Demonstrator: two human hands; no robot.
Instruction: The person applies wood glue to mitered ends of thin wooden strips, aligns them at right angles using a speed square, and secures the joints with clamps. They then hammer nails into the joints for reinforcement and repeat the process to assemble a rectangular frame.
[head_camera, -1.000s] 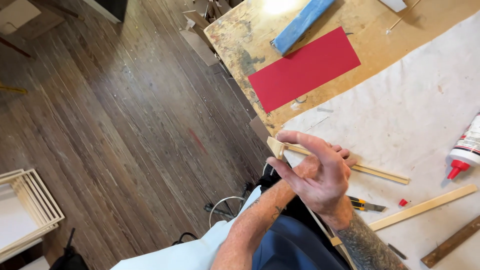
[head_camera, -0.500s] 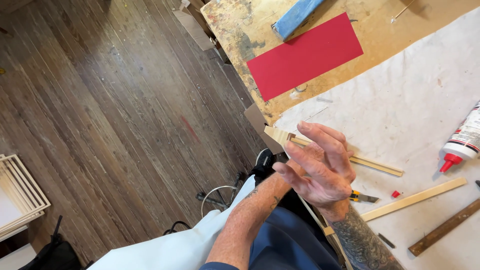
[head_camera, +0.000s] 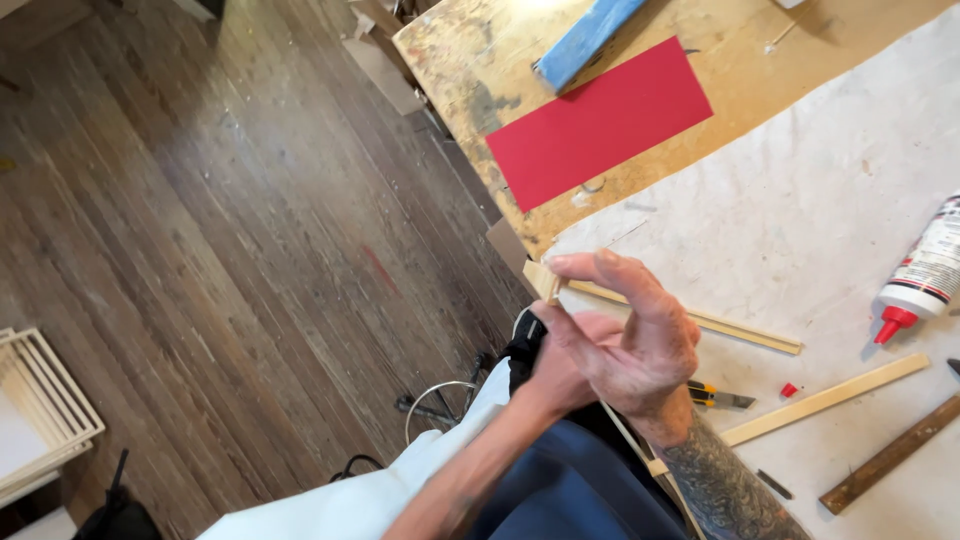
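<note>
My right hand (head_camera: 640, 335) is raised over the near edge of the table, fingers apart and slightly curled, nothing in it. My left hand (head_camera: 553, 372) presses against its palm from the left, and its fingers are mostly hidden behind the right hand. Just beyond them a thin light wooden stick (head_camera: 720, 325) lies on the white table cover (head_camera: 800, 210), one end reaching the table's corner. A yellow-and-black utility knife (head_camera: 716, 396) lies right of my right wrist, with a small red cap (head_camera: 789, 390) beside it.
A white glue bottle with a red tip (head_camera: 925, 275) lies at the right edge. A light wooden strip (head_camera: 830, 400) and a dark one (head_camera: 890, 455) lie nearby. Farther off are a red sheet (head_camera: 600, 125) and a blue block (head_camera: 585, 40). White frames (head_camera: 45, 420) stand on the wooden floor.
Both hands stay pressed together over the table edge. The right fingers have turned and stretched further toward the stick's end. The view has shifted a little.
</note>
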